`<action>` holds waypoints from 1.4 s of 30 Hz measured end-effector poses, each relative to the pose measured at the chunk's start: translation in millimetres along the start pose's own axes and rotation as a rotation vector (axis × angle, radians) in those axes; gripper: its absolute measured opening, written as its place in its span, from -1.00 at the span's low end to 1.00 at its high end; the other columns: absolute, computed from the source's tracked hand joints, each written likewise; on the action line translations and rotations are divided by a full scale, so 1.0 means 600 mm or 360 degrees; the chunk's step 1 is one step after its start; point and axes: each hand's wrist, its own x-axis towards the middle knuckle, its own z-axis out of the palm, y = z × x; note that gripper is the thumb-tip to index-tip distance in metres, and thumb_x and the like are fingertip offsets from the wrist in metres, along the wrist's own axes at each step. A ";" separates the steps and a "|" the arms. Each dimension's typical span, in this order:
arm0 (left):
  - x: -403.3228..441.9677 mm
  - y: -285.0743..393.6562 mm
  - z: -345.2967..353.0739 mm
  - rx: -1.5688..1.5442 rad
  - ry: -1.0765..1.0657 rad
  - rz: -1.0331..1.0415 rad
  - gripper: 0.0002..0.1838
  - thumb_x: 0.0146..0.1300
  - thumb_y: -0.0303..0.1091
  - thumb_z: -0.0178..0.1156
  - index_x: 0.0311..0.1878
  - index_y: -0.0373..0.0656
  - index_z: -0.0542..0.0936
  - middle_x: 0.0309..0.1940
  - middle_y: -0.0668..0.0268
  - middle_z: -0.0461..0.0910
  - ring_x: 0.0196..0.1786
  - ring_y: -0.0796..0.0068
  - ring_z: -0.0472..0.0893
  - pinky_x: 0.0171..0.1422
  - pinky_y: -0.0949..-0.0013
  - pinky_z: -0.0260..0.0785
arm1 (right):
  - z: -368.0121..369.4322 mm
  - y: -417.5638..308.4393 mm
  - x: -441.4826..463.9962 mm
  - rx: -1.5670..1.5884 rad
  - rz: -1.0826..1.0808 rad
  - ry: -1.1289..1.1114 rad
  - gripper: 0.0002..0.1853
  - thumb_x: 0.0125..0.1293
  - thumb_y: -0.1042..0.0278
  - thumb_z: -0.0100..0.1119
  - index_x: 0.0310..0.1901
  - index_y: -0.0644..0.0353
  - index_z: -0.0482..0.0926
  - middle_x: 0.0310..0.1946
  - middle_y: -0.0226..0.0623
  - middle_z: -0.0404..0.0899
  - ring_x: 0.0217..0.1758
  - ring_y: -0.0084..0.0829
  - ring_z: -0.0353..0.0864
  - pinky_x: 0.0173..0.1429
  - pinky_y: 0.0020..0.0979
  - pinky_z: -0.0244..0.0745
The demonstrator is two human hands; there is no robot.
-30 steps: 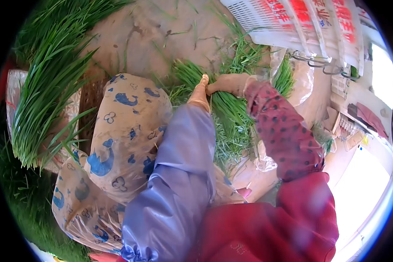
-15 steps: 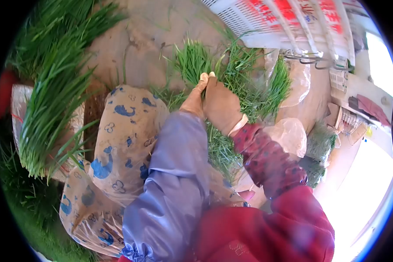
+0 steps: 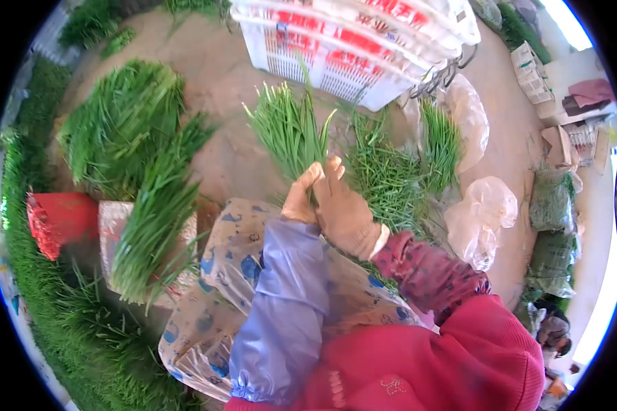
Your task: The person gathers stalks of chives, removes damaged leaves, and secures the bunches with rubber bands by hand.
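Observation:
A bunch of green chives (image 3: 288, 130) points away from me, its cut pale ends fanned out at the far side. My left hand (image 3: 301, 198), in a tan glove, is closed around the bunch's near part. Pressed against it is my gloved right hand (image 3: 348, 214), its fingers together at the same bunch; its grip is partly hidden. Loose chives (image 3: 391, 181) lie in a heap just right of my hands. Beneath my forearms, a whale-print plastic cover (image 3: 230, 236) drapes over my legs.
White crates (image 3: 308, 51) stand stacked ahead. Left are a chive pile (image 3: 123, 123), another bunch (image 3: 151, 240) on a foil-wrapped box (image 3: 110, 226), and a red object (image 3: 65, 214). Right are a chive bundle (image 3: 440, 140), a clear bag (image 3: 483, 212) and filled bags (image 3: 553, 198). A person (image 3: 553, 332) appears lower right.
My view has shifted, bringing the crates toward the middle and more of the left side into sight. Both hands remain together at the chives, which now show more fully above them.

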 end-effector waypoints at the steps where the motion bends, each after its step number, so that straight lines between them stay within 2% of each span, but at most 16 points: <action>1: -0.023 0.013 0.019 0.0124 -0.0042 -0.0013 -0.58 0.29 -0.29 0.16 0.20 -0.17 0.46 0.25 0.17 0.45 0.41 0.19 0.30 0.36 0.00 0.32 | -0.031 -0.011 -0.011 0.0149 -0.0055 -0.0139 -0.48 0.14 0.34 0.16 0.12 0.35 0.30 0.26 0.18 0.26 -0.10 -0.09 0.62 -0.17 -0.21 0.61; 4: -0.084 0.037 0.032 0.0362 -0.0216 0.0048 -0.63 0.25 -0.27 0.18 0.07 -0.24 0.56 0.23 0.17 0.47 0.40 0.18 0.31 0.33 -0.01 0.33 | -0.085 -0.037 -0.062 0.0500 -0.0272 -0.0037 -0.40 0.14 0.36 0.19 0.22 0.33 0.28 0.29 0.17 0.25 -0.05 -0.05 0.60 -0.05 -0.22 0.59; 5: -0.105 0.039 0.046 0.0472 -0.0054 0.0142 -0.78 0.21 -0.29 0.20 -0.22 -0.26 0.60 0.05 0.23 0.57 0.27 0.21 0.43 0.33 -0.01 0.34 | -0.094 -0.038 -0.076 0.0679 -0.0409 0.0145 -0.40 0.17 0.38 0.18 0.25 0.31 0.29 0.26 0.17 0.31 -0.04 -0.04 0.60 0.01 -0.25 0.57; 8: -0.144 0.072 0.005 0.0413 -0.0617 0.0110 -0.69 0.23 -0.23 0.23 -0.07 -0.25 0.57 -0.06 0.19 0.59 0.08 0.14 0.56 0.20 0.13 0.44 | -0.096 0.005 -0.102 0.1329 -0.1032 0.0228 -0.53 0.30 0.41 0.10 0.25 0.26 0.38 0.18 0.08 0.46 -0.03 -0.13 0.62 0.00 -0.31 0.54; 9: -0.177 0.082 0.021 0.0281 -0.0520 -0.0116 -0.76 0.22 -0.24 0.24 -0.21 -0.22 0.54 -0.29 0.26 0.56 -0.05 0.19 0.57 0.10 0.15 0.47 | -0.097 0.000 -0.109 0.2213 -0.0538 0.0001 -0.61 0.29 0.26 0.25 0.10 0.24 0.54 0.00 -0.12 0.61 0.09 -0.30 0.58 0.10 -0.30 0.53; 11: -0.210 0.098 -0.004 0.0475 -0.0416 0.0014 -0.75 0.19 -0.26 0.26 -0.20 -0.23 0.53 -0.45 0.29 0.51 -0.29 0.32 0.54 -0.20 0.26 0.43 | -0.123 0.028 -0.093 0.2407 0.0020 -0.0128 -0.60 0.33 0.37 0.19 0.17 0.26 0.49 -0.08 -0.29 0.62 0.06 -0.48 0.54 0.11 -0.40 0.48; 13: -0.249 0.103 -0.006 0.0509 -0.0412 0.0042 -0.75 0.17 -0.28 0.26 -0.20 -0.24 0.53 -0.50 0.28 0.50 -0.39 0.36 0.52 -0.29 0.30 0.39 | -0.163 0.044 -0.062 0.2034 0.0160 -0.0031 -0.49 0.34 0.40 0.11 0.30 0.32 0.34 0.04 -0.20 0.54 0.15 -0.34 0.52 0.19 -0.40 0.46; 18: -0.359 0.100 0.050 0.1107 -0.0413 0.0283 -0.60 0.06 -0.42 0.29 -0.02 -0.33 0.47 -0.58 0.20 0.49 -0.64 0.41 0.40 -0.50 0.34 0.26 | -0.222 0.033 0.020 0.1647 -0.0385 0.0542 -0.25 0.20 0.36 0.27 0.39 0.31 0.19 0.26 -0.11 0.36 0.28 -0.34 0.39 0.13 -0.37 0.52; 21: -0.400 0.099 0.053 0.1245 -0.0373 0.0224 -0.48 0.00 -0.49 0.32 0.07 -0.34 0.42 -0.53 0.13 0.52 -0.64 0.41 0.42 -0.52 0.37 0.24 | -0.279 0.000 0.019 0.1382 -0.0802 0.0085 -0.25 0.09 0.42 0.35 0.35 0.31 0.28 0.17 -0.14 0.48 0.20 -0.42 0.47 0.12 -0.41 0.51; 22: -0.412 0.097 0.049 0.1281 -0.0301 0.0184 -0.46 -0.01 -0.50 0.33 0.09 -0.34 0.42 -0.51 0.12 0.53 -0.63 0.41 0.43 -0.52 0.38 0.24 | -0.280 -0.007 0.013 0.1398 -0.0791 0.0076 -0.25 0.09 0.42 0.35 0.35 0.31 0.28 0.17 -0.14 0.48 0.20 -0.42 0.47 0.12 -0.41 0.51; 24: -0.425 0.095 0.019 0.1291 -0.0326 0.0229 -0.40 -0.02 -0.52 0.35 0.14 -0.35 0.39 -0.47 0.11 0.54 -0.63 0.44 0.42 -0.53 0.41 0.23 | -0.275 -0.014 0.004 0.1593 -0.0567 -0.0407 -0.47 0.02 0.33 0.41 0.09 0.18 0.54 -0.12 -0.28 0.64 -0.07 -0.47 0.58 0.07 -0.40 0.47; 25: -0.441 0.089 0.034 0.1253 -0.0170 0.0316 -0.39 -0.02 -0.51 0.35 0.16 -0.36 0.39 -0.47 0.11 0.54 -0.63 0.45 0.41 -0.54 0.42 0.22 | -0.247 -0.011 0.009 0.1842 -0.0669 -0.0333 -0.65 0.03 0.41 0.38 -0.08 0.18 0.63 -0.29 -0.41 0.65 -0.21 -0.54 0.58 0.00 -0.42 0.47; 30: -0.455 0.087 -0.037 0.1023 -0.0169 0.0431 -0.41 0.05 -0.43 0.32 0.17 -0.37 0.38 -0.60 0.20 0.48 -0.64 0.45 0.38 -0.56 0.41 0.17 | -0.166 0.004 0.000 0.1983 -0.0830 -0.0421 -0.67 0.12 0.46 0.31 -0.02 0.16 0.62 -0.33 -0.48 0.58 -0.29 -0.60 0.51 -0.12 -0.50 0.46; 32: -0.462 0.085 -0.038 0.1156 -0.0114 0.0421 -0.53 0.10 -0.44 0.26 0.09 -0.38 0.44 -0.67 0.25 0.42 -0.66 0.45 0.34 -0.55 0.38 0.16 | -0.173 0.001 -0.015 0.2337 -0.0408 -0.0697 -0.63 0.21 0.44 0.26 0.07 0.18 0.57 -0.35 -0.46 0.55 -0.33 -0.63 0.46 -0.21 -0.55 0.43; 36: -0.475 0.081 -0.093 0.1096 -0.0089 0.0408 -0.62 0.14 -0.38 0.24 -0.05 -0.46 0.48 -0.70 0.26 0.39 -0.66 0.43 0.33 -0.54 0.35 0.15 | -0.148 0.003 -0.025 0.2701 -0.0087 -0.0206 -0.47 0.27 0.40 0.25 0.29 0.18 0.40 -0.29 -0.43 0.53 -0.35 -0.67 0.43 -0.31 -0.56 0.41; 42: -0.490 0.074 -0.096 0.1142 -0.0268 0.0403 -0.43 0.16 -0.28 0.25 0.10 -0.55 0.38 -0.69 0.26 0.40 -0.64 0.43 0.34 -0.52 0.36 0.15 | -0.125 -0.007 -0.049 0.2570 -0.0328 -0.0420 -0.32 0.21 0.39 0.29 0.36 0.22 0.26 0.09 -0.26 0.52 -0.23 -0.64 0.52 -0.20 -0.55 0.47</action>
